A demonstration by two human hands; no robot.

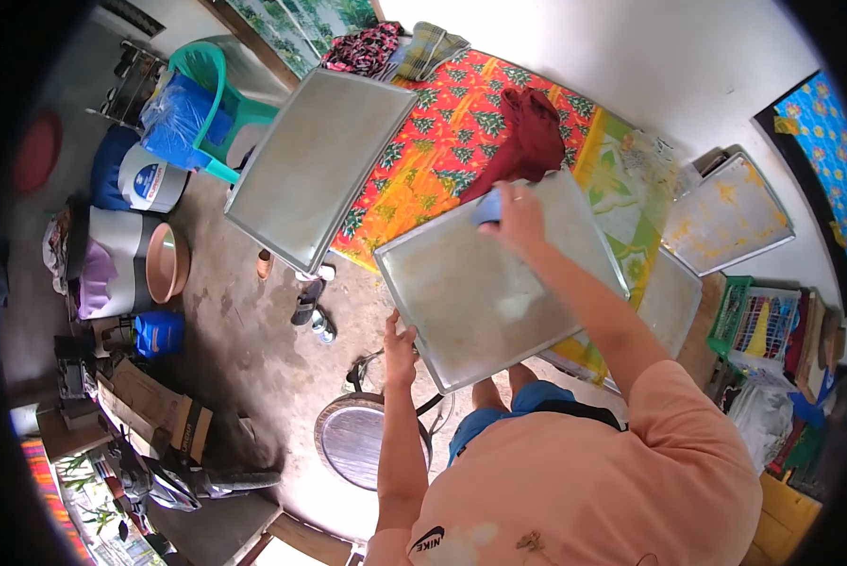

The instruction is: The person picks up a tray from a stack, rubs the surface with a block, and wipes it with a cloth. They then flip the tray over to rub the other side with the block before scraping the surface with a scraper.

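A large grey metal tray (499, 292) with a raised rim lies tilted in front of me, partly over the table's edge. My left hand (401, 353) grips its left rim near the lower corner. Pressed to the tray's far part is a small blue pad (488, 207), with the fingers of my right hand (518, 219) closed over it; the hand hides part of the pad. Beyond the tray, a dark red cloth (532, 132) lies crumpled on the patterned tablecloth (433, 141). A second metal tray (319, 160) rests to the left, overhanging the table.
Against the right wall leans a yellow-stained tray (730, 215), near a green basket (731, 316). A round stool (350, 439) stands by my left arm. Sandals (310, 302) lie on the floor. At left are a green chair (218, 90), a basin (167, 262) and cardboard boxes (154, 406).
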